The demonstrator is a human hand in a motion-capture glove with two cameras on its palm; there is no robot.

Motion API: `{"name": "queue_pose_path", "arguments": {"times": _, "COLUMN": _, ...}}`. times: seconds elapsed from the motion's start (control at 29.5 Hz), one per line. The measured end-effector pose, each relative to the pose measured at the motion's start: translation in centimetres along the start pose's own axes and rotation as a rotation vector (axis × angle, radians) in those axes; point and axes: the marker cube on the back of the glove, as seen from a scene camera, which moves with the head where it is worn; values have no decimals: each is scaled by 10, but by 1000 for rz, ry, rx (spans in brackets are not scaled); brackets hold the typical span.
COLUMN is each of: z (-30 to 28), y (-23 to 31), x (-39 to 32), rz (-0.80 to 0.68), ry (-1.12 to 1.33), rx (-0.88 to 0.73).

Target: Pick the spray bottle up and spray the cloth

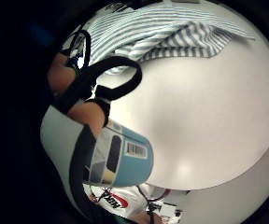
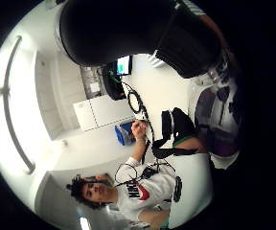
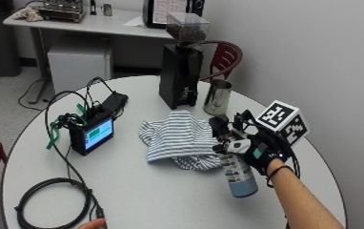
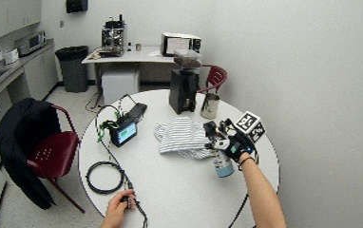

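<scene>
In the outside view my gloved right hand (image 3: 266,153) grips the neck of a pale blue spray bottle (image 3: 239,175) with a printed label. The bottle stands upright at the right of the round white table (image 3: 169,200). Its black spray head (image 3: 220,127) points toward the blue-and-white striped cloth (image 3: 176,139), which lies crumpled just left of it. I cannot tell whether the bottle's base touches the table. In the little finger side palm view, the bottle (image 1: 121,157) is close to the palm, with the cloth (image 1: 172,32) beyond it. The wide outside view shows the hand (image 4: 237,145), bottle (image 4: 223,167) and cloth (image 4: 181,135).
A black coffee grinder (image 3: 181,67) and a steel cup (image 3: 217,97) stand behind the cloth. On the left are a small screen device (image 3: 93,133) and a coiled black cable (image 3: 52,202). The person's bare left hand (image 3: 93,223) rests at the near edge.
</scene>
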Motion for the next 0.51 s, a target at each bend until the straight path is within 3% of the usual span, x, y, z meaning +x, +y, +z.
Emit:
{"name": "queue_pose_path", "arguments": {"times": 0.24, "z": -17, "y": 14, "x": -93, "rz": -253, "ry": -32, "rx": 128}}
{"name": "queue_pose_path", "arguments": {"times": 0.51, "z": 33, "y": 13, "x": -141, "rz": -523, "ry": -81, "rx": 138}}
